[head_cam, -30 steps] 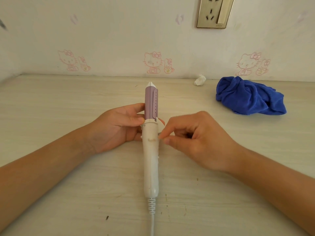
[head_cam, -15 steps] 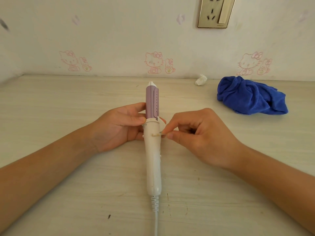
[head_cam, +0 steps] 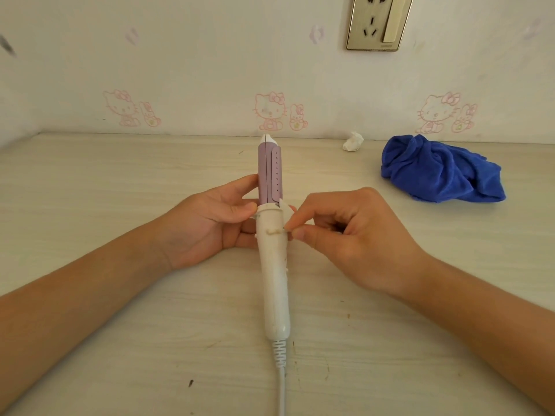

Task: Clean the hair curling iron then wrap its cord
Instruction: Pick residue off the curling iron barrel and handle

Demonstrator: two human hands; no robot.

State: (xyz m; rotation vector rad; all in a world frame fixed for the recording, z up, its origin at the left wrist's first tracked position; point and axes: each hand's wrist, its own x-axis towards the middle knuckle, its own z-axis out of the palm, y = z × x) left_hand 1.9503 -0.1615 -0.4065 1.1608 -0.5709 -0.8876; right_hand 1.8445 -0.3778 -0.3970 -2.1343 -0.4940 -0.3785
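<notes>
A curling iron (head_cam: 274, 271) with a white handle and a purple barrel lies lengthwise on the table (head_cam: 90, 340), barrel pointing at the wall. My left hand (head_cam: 210, 223) holds it at the collar between handle and barrel, thumb on top. My right hand (head_cam: 345, 235) pinches a thin tan strand or band (head_cam: 274, 231) that lies across the upper handle. The white cord (head_cam: 281, 382) leaves the handle's near end and runs off the bottom edge.
A crumpled blue cloth (head_cam: 441, 172) lies at the back right of the table. A small white wad (head_cam: 353, 141) sits by the wall. A brass wall socket (head_cam: 379, 22) is above it. The wall closes the far side.
The tan strand, barely seen a second ago, now shows stretched across the handle with my right fingertips pinching its right end. The iron and my left hand have hardly moved.
</notes>
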